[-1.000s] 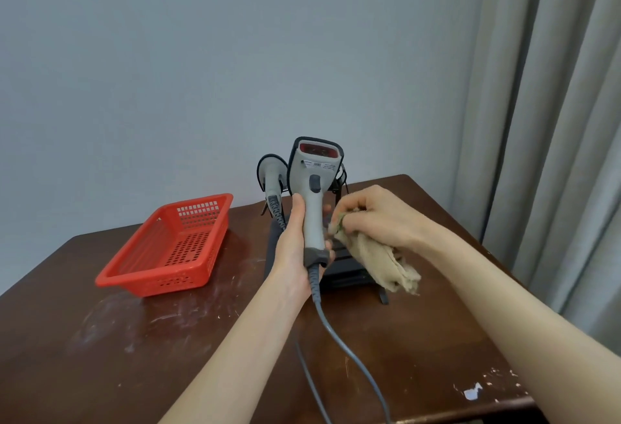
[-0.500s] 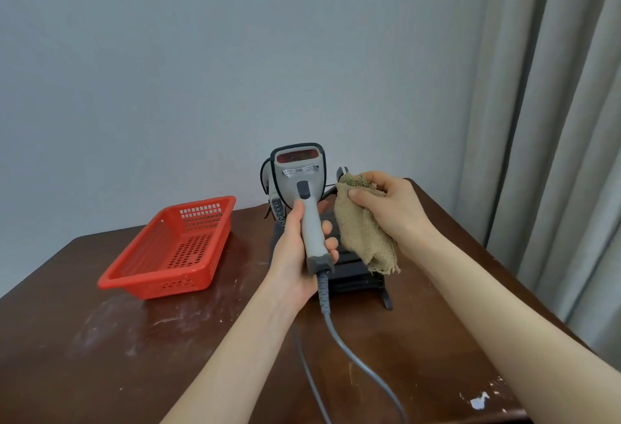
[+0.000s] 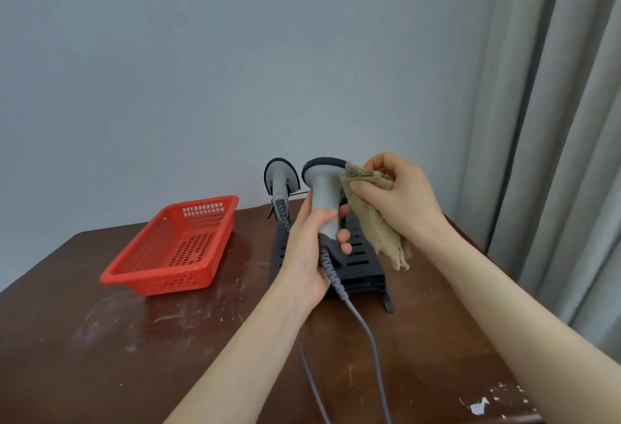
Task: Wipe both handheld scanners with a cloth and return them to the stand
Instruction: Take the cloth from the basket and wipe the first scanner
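The left hand (image 3: 304, 255) has its fingers wrapped round the handle of a grey scanner (image 3: 324, 196), held upright above the black stand (image 3: 361, 255). The right hand (image 3: 400, 198) pinches a tan cloth (image 3: 376, 222) against the scanner's head. The second scanner (image 3: 280, 185) sits in the stand, just left. A red basket (image 3: 174, 249) rests on the table (image 3: 134, 339).
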Demonstrator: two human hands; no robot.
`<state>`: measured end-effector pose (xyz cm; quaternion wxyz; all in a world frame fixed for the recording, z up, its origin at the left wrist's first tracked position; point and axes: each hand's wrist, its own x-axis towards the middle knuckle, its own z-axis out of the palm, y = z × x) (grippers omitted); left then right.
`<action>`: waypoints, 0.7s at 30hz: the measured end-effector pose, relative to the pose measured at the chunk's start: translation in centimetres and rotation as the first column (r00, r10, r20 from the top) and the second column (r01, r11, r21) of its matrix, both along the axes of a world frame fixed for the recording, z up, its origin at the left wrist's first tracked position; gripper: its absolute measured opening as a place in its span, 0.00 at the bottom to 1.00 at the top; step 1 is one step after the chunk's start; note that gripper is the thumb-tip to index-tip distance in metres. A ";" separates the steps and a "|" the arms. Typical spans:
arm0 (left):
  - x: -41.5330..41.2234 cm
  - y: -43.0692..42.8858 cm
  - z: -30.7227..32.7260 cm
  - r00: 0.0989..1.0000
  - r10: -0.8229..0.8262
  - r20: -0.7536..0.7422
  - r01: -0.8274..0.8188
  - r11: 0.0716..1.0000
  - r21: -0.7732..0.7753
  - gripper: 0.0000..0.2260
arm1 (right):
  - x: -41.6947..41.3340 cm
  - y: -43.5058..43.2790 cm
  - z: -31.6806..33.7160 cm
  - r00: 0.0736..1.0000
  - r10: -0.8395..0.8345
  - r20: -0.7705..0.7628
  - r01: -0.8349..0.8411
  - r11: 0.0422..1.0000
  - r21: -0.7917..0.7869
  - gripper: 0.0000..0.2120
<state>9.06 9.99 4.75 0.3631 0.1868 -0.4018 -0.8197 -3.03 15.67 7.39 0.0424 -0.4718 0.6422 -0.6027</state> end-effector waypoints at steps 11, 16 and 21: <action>-0.5 0.2 -1.3 0.976 0.047 0.212 0.023 0.947 -0.319 0.11 | 0.1 0.3 -0.3 0.983 0.103 -0.154 -0.081 0.987 0.141 0.06; 0.0 0.1 -2.4 0.956 0.122 0.268 0.031 0.863 -0.504 0.14 | -0.7 1.5 0.2 0.930 0.302 -0.211 -0.219 0.913 0.343 0.05; -0.6 0.0 -2.5 0.932 0.176 0.317 0.038 0.822 -0.568 0.29 | -1.1 0.3 -0.3 0.934 -0.056 -0.352 0.096 0.990 0.099 0.04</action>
